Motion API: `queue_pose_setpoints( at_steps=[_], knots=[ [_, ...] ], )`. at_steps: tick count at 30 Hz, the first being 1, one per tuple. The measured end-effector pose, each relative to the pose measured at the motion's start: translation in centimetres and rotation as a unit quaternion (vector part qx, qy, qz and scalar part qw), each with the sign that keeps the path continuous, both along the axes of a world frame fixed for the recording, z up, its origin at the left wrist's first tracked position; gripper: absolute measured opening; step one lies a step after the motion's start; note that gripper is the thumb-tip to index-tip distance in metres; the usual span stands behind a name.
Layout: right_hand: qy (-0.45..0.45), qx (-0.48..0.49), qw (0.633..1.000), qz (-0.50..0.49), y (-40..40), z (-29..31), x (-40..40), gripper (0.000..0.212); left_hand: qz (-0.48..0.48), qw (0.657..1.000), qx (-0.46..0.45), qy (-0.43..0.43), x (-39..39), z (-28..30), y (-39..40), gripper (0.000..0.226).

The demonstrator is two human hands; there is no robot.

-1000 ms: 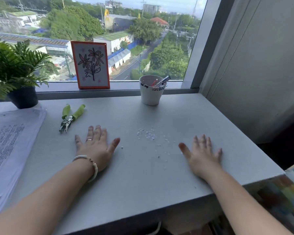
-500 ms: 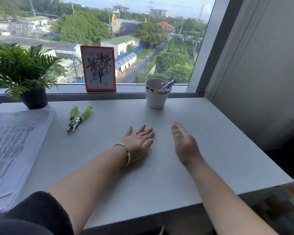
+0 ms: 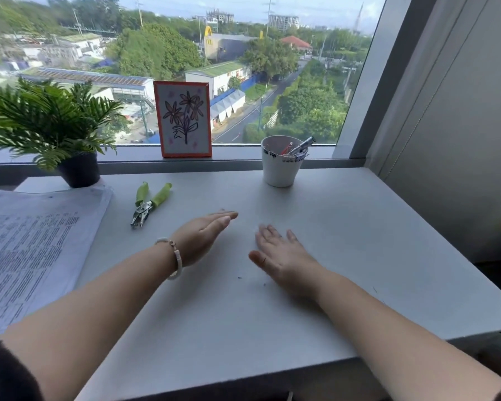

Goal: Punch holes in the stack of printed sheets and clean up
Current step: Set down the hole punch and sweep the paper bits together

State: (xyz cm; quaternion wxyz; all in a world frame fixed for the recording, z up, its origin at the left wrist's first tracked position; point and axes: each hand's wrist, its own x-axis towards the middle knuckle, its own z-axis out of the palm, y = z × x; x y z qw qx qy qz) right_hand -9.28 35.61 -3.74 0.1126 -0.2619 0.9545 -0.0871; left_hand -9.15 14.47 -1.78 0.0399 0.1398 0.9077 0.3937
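Observation:
The stack of printed sheets (image 3: pixel 32 250) lies at the left edge of the grey desk (image 3: pixel 359 244). A hand punch with green handles (image 3: pixel 149 203) rests on the desk beside the stack, untouched. My left hand (image 3: pixel 203 235) stands on its little-finger edge near the desk's middle, fingers straight and together. My right hand (image 3: pixel 278 256) lies palm down just to its right, fingers spread. A few tiny paper dots (image 3: pixel 250 280) remain in front of the hands; any gathered dots between them are hidden. Neither hand holds anything.
A white cup (image 3: pixel 279 166) with pens and clips stands at the back by the window. A potted fern (image 3: pixel 55 125) sits at the back left. A framed flower drawing (image 3: pixel 182 118) leans on the sill. A grey wall bounds the desk on the right.
Both hands swept inward from wide apart to close together at the middle. The scattered paper dots are no longer spread over the desk. The left hand turned onto its edge.

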Motion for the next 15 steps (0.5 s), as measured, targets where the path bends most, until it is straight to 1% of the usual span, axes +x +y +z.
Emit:
queue_pose_setpoints(
  at_steps=[1,2,3,4,6,7,9,10,12,13,14,15],
  knots=[
    [-0.004,-0.002,1.000,0.030,-0.4,0.1,1.3,0.140,-0.006,0.999,-0.031,-0.010,-0.9,-0.2,0.2,0.046],
    [-0.015,-0.019,0.998,0.056,-0.7,0.1,2.5,0.136,-0.014,0.998,-0.063,-0.021,-1.7,-0.5,0.7,0.046],
    [-0.035,-0.062,0.995,0.073,-1.0,0.3,3.7,0.127,-0.021,0.994,-0.104,-0.030,-2.3,-0.8,1.5,0.046],
    [-0.064,-0.135,0.986,0.070,-0.9,0.5,4.6,0.115,-0.026,0.988,-0.149,-0.030,-2.7,-1.1,2.4,0.045],
    [-0.100,-0.294,0.950,0.024,-0.1,1.2,5.7,0.097,-0.048,0.977,-0.208,-0.015,-2.9,-1.6,4.5,0.046],
    [-0.096,-0.350,0.932,-0.009,0.7,1.5,5.9,0.090,-0.068,0.974,-0.215,-0.010,-2.7,-1.7,5.4,0.047],
    [-0.082,-0.414,0.902,-0.085,2.8,2.0,5.7,0.070,-0.113,0.971,-0.210,0.003,-1.6,-1.9,6.7,0.047],
    [-0.075,-0.432,0.891,-0.121,3.9,2.1,5.4,0.063,-0.135,0.969,-0.206,0.010,-1.0,-1.9,6.9,0.047],
    [-0.052,-0.443,0.877,-0.180,6.0,2.2,4.7,0.060,-0.169,0.965,-0.202,0.016,0.6,-1.8,6.5,0.048],
    [-0.036,-0.428,0.880,-0.201,7.0,2.1,4.5,0.063,-0.181,0.964,-0.195,0.015,1.4,-1.7,6.1,0.051],
    [-0.026,-0.398,0.892,-0.214,7.6,2.0,4.3,0.072,-0.190,0.965,-0.182,0.013,2.4,-1.5,5.7,0.057],
    [-0.018,-0.345,0.914,-0.213,8.0,1.7,4.1,0.089,-0.198,0.966,-0.164,0.009,3.3,-1.3,5.2,0.062]
  ],
)
